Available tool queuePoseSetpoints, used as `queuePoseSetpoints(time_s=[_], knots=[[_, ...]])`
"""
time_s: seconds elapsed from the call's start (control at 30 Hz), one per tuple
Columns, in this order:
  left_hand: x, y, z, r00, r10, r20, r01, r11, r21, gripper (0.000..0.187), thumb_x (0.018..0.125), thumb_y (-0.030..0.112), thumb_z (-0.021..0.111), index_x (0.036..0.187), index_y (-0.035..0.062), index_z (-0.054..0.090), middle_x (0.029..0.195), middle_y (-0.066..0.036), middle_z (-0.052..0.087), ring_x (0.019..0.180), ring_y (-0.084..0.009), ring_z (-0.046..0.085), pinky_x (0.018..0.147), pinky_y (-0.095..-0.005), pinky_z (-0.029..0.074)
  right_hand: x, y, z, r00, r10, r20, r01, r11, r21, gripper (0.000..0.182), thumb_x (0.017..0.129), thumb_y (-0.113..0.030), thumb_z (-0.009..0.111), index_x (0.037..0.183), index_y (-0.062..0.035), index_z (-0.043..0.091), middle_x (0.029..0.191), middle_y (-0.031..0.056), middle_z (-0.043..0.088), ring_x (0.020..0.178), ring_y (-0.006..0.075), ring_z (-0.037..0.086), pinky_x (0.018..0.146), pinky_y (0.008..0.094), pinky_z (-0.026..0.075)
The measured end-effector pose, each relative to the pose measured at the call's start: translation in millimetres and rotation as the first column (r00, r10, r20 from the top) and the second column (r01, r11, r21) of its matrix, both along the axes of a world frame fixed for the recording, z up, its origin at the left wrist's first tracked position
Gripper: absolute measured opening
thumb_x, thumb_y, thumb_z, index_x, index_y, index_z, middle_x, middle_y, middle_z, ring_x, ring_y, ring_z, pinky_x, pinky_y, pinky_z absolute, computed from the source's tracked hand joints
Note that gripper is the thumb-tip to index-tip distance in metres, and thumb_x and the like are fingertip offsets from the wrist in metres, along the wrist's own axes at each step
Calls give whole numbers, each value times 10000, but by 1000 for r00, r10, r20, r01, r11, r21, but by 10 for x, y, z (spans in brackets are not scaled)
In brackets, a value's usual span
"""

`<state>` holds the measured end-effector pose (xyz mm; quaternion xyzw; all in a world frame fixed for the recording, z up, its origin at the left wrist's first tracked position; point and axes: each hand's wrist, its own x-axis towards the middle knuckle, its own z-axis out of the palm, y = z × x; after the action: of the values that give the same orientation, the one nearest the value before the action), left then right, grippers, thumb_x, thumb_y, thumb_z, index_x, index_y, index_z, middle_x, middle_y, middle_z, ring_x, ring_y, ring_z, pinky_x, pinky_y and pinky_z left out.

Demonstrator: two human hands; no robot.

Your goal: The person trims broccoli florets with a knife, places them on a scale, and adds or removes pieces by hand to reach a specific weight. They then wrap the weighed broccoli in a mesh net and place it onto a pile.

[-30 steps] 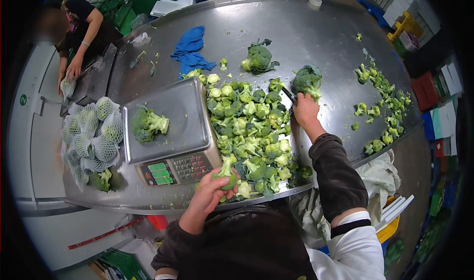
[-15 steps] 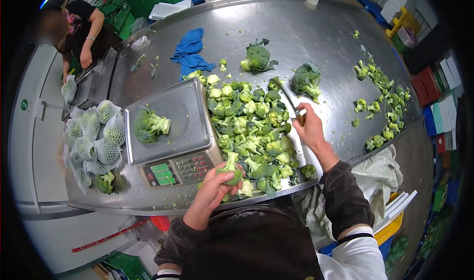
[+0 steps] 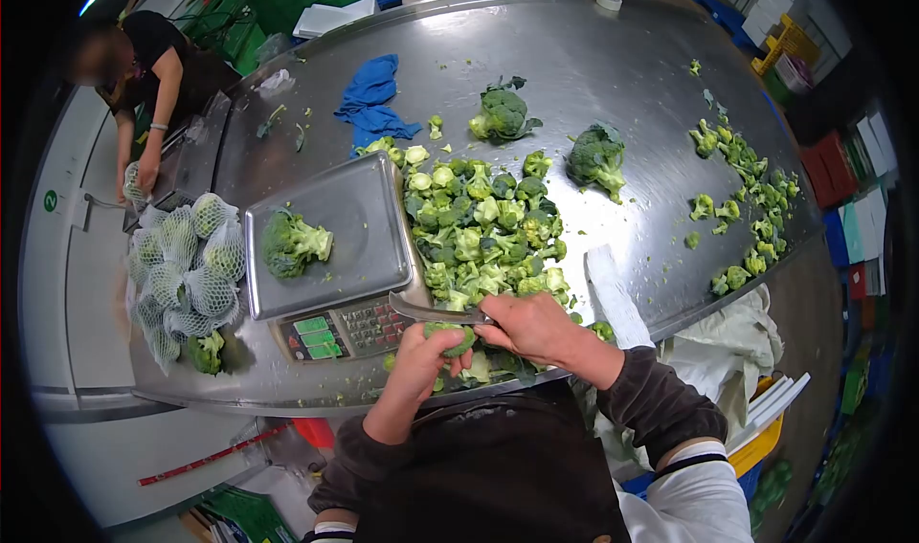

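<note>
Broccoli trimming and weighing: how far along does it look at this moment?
Done: a large pile of cut florets and netted bags. In hand: left hand holds a floret, right hand a knife. Left: two whole heads; one piece on the scale.

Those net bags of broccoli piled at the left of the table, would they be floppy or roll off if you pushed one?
The net bags would probably sag rather than hold shape, since the mesh looks soft around lumpy broccoli. They seem unlikely to roll far: they slump against each other. Near the table edge, a hard push might tip one over.

Broccoli pile (image 3: 483, 232) right of scale (image 3: 330, 246)
</note>
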<state>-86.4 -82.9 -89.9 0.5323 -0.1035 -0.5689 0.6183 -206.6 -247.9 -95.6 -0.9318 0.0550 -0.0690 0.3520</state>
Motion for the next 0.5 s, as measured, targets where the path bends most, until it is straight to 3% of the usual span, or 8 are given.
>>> queuePoseSetpoints(time_s=[0.13,0.3,0.37,0.4,0.43,0.5], knots=[[-40,14,30,999,-5,44,2,998,62,237,833,126,554,1018,-19,528,773,-88,597,554,-157,562,420,-248,407,-4,-37,-34,999,18,-33,-20,997,-73,287,883,-351,542,891,-76,460,692,131,580,599,355,578,520,441,456],[-102,2,116,996,90,-29,-86,989,119,236,832,141,535,996,-28,530,756,-97,578,535,-157,554,410,-249,407,-36,-46,-102,996,-6,-84,-5,990,-139,295,884,-358,534,892,-72,463,697,141,589,606,357,585,532,445,460],[-53,63,111,994,82,-68,-76,993,89,243,835,150,526,994,-34,528,762,-108,577,537,-164,557,409,-255,410,-66,-156,-251,996,-56,-71,52,997,-58,299,898,-363,512,895,-66,470,681,159,589,616,365,592,549,457,464],[-16,93,112,992,73,-103,-68,996,55,251,838,158,516,992,-39,525,767,-118,577,539,-171,560,409,-260,413,-78,-281,-384,972,-178,-153,186,982,37,308,910,-371,490,904,-63,477,655,174,581,624,383,588,566,469,459],[4,125,113,992,77,-102,-71,996,54,251,838,158,516,992,-39,525,767,-118,577,539,-171,560,409,-260,413,-94,-409,-403,926,-273,-261,282,959,-4,319,914,-381,485,906,-62,483,631,175,572,632,400,581,575,475,452],[9,197,108,991,79,-111,-80,997,-1,256,841,163,506,986,-46,524,761,-129,580,545,-183,569,414,-266,420,-126,-407,-371,945,-251,-209,259,966,16,320,907,-389,492,900,-69,487,637,177,572,639,410,575,576,477,448]])
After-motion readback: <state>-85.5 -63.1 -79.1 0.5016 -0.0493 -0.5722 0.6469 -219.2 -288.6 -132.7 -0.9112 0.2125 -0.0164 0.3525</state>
